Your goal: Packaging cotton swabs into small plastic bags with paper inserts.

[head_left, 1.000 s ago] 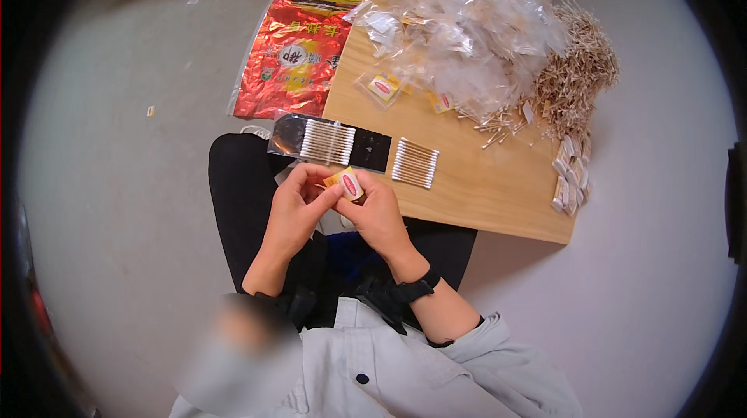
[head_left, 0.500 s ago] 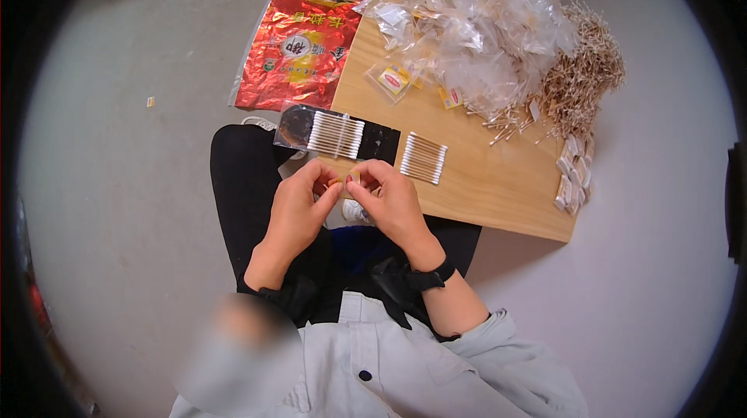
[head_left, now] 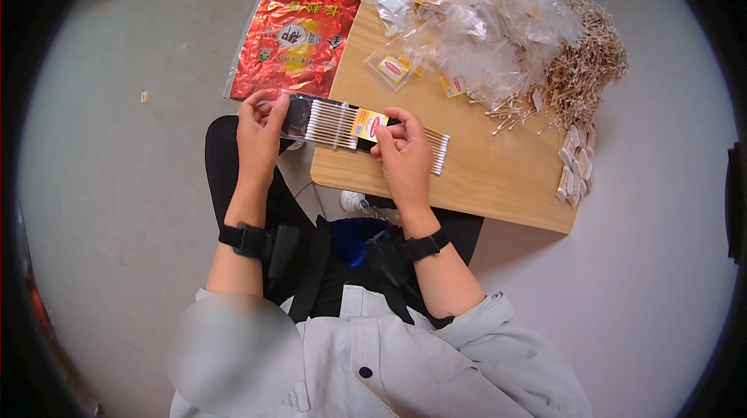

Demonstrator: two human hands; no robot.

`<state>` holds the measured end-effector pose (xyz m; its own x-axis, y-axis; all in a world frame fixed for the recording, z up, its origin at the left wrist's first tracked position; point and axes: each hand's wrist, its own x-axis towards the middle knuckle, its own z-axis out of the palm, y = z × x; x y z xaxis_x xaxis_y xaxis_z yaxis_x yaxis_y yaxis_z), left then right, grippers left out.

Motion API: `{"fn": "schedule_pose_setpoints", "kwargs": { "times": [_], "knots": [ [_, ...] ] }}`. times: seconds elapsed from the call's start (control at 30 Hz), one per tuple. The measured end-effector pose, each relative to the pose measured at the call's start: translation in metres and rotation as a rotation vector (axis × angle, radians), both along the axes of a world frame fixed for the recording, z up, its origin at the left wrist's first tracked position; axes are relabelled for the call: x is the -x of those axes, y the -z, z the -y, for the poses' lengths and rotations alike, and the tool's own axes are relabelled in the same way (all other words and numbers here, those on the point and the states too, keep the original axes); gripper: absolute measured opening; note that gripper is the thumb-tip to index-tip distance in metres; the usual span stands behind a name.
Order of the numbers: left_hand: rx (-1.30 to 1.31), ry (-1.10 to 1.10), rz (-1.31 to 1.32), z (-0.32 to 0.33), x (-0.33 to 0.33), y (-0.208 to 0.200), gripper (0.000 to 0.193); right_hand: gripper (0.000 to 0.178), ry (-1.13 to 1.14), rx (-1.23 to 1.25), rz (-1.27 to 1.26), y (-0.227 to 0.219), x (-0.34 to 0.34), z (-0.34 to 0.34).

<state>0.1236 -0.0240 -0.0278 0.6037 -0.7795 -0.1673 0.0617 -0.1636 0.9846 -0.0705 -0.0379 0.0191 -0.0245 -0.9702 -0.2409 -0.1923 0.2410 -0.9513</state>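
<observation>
A row of cotton swabs (head_left: 331,124) lies side by side on a black strip (head_left: 298,116) at the table's near left edge. Clear plastic, apparently a bag, covers the strip's left end, and my left hand (head_left: 260,134) has thumb and fingers closed on its edge. My right hand (head_left: 405,155) pinches a small yellow and white card (head_left: 369,124) with a red oval, held flat at the right end of that row. Beside the right hand, partly hidden by it, lies a second row of cotton swabs (head_left: 441,155) on the wood.
A heap of clear plastic bags (head_left: 490,21) covers the far part of the wooden table (head_left: 498,184). Right of it lie a big pile of loose swabs (head_left: 587,52) and several small bundles (head_left: 574,165). A red printed sack (head_left: 296,36) lies left of the table.
Both hands were together at the table's near edge, fingering a small card. Now the left hand is at the plastic's left end, and the right has brought the card beside the swabs.
</observation>
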Motion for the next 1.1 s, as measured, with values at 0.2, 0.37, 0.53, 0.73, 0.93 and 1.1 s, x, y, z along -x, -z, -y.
{"fn": "schedule_pose_setpoints", "kwargs": {
  "times": [0.2,0.37,0.53,0.73,0.93,1.1],
  "knots": [
    [-0.085,0.168,-0.574,0.012,0.001,0.015,0.032,0.026,0.025,0.034,-0.034,0.012,-0.009,-0.002],
    [-0.088,0.171,-0.495,0.012,0.01,0.013,0.025,0.023,-0.043,-0.011,-0.036,0.011,-0.011,-0.004],
    [-0.097,0.217,-0.411,0.01,0.01,0.007,0.023,0.022,-0.073,-0.04,-0.09,0.007,-0.013,0.0],
    [-0.034,0.142,-0.279,0.01,0.014,0.012,0.023,0.02,-0.159,0.0,-0.222,0.006,-0.015,0.011],
    [-0.093,0.159,-0.466,-0.002,0.015,0.0,0.023,0.017,-0.138,-0.041,-0.206,0.007,-0.011,0.01],
    [-0.095,0.21,-0.397,-0.008,0.011,0.011,0.022,0.016,-0.101,-0.074,-0.078,0.012,-0.012,0.009]
  ]
}}
